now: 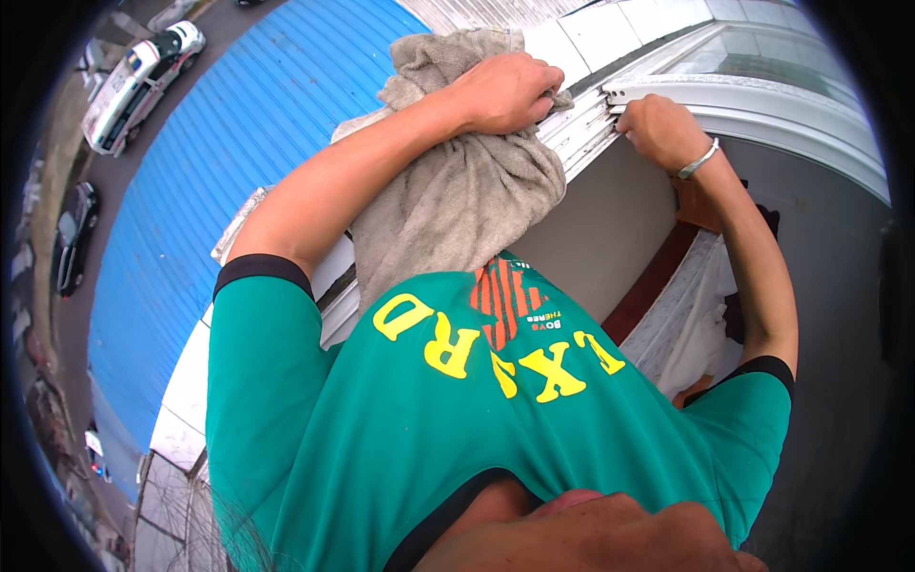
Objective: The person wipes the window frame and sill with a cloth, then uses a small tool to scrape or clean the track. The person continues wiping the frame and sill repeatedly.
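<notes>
A grey-beige towel lies bunched over the white window frame, part of it hanging against the front of my green shirt. My left hand is closed on the towel's upper part, where a bit of cloth sticks out past the curled fingers. To its right, my right hand, with a silver bracelet at the wrist, has its fingers curled at the end of a white window sash. Its fingertips are partly hidden. Between the hands run the white window tracks, with dark grime in their grooves.
Outside on the left, a blue corrugated roof lies far below, beside a road with a white vehicle and a dark car. White tiles edge the outer wall. Indoors on the right are a marble-like ledge and white fabric.
</notes>
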The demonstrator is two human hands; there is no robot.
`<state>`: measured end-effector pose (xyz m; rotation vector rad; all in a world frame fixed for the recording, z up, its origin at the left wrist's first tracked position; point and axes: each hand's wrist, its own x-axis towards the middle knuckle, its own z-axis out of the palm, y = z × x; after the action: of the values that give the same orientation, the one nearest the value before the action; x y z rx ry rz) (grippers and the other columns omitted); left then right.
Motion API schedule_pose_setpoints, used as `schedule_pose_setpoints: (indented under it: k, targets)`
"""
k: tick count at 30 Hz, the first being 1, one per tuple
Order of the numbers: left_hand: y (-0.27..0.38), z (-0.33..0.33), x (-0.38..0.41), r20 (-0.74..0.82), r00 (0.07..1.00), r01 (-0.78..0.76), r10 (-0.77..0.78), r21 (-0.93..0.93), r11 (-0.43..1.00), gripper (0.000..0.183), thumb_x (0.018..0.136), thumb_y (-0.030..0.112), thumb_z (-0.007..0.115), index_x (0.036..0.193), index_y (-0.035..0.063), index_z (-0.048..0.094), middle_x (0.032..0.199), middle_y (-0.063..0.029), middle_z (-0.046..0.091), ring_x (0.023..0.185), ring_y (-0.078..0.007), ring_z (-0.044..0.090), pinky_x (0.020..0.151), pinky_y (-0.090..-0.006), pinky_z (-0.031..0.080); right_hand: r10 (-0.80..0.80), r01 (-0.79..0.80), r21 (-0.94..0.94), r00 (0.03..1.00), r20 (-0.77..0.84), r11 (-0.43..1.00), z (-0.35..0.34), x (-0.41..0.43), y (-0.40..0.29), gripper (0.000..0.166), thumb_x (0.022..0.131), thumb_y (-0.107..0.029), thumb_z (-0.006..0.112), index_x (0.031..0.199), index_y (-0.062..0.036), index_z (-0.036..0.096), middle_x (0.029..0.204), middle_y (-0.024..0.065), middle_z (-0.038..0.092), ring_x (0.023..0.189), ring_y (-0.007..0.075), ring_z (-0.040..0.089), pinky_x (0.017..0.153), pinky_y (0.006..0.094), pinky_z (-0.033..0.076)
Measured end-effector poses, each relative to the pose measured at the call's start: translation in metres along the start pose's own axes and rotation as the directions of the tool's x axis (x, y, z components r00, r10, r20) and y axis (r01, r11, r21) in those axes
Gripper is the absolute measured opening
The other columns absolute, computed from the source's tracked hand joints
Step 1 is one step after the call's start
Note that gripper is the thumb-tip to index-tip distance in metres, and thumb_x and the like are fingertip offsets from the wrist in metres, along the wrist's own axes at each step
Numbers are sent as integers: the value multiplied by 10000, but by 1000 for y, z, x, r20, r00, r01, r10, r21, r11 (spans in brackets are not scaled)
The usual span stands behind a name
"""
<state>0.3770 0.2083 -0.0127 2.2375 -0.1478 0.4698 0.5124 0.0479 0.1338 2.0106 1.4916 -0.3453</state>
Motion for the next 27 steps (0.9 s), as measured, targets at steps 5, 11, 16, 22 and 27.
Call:
schedule_pose_setpoints:
  k: [5,11,16,22,27]
  targets:
    - [0,-3,1,-9,1000,-26,26,-12,1000,180,853,155,580,978,25,585,917,-144,629,938,-336,590,813,-448,481,-222,244,340,970,-103,908,6,-20,8,211,816,-76,605,990,-31,717,819,215,678,788,430,647,710,488,527]
    - [3,-9,-1,-18,1000,-16,15,-35,999,154,852,137,591,964,30,584,897,-146,626,883,-338,591,784,-433,480,482,-118,785,840,-247,609,8,-82,8,312,922,-71,566,1216,-69,672,638,69,569,607,114,564,574,272,450]
    - [20,-10,12,-163,986,-48,23,-154,987,136,866,127,621,973,45,599,933,-93,612,830,-260,601,721,-356,494,677,66,980,715,-177,186,100,-145,-30,364,958,-55,536,1316,-33,601,719,-40,506,603,31,423,537,198,347]
    - [76,21,67,-473,881,-224,34,-350,910,195,817,105,709,984,52,622,974,-85,583,869,-225,594,747,-319,496,782,152,983,624,-13,-105,157,-158,-77,365,988,-92,529,1348,-52,572,676,-53,485,545,5,372,461,172,262]
    - [63,59,40,-154,981,-108,119,81,991,562,768,191,780,1243,85,499,1323,-148,455,1182,-387,426,1022,-441,366,769,213,977,626,-128,-11,144,-152,-80,361,993,-93,518,1347,-47,572,677,-44,476,570,19,394,501,177,306]
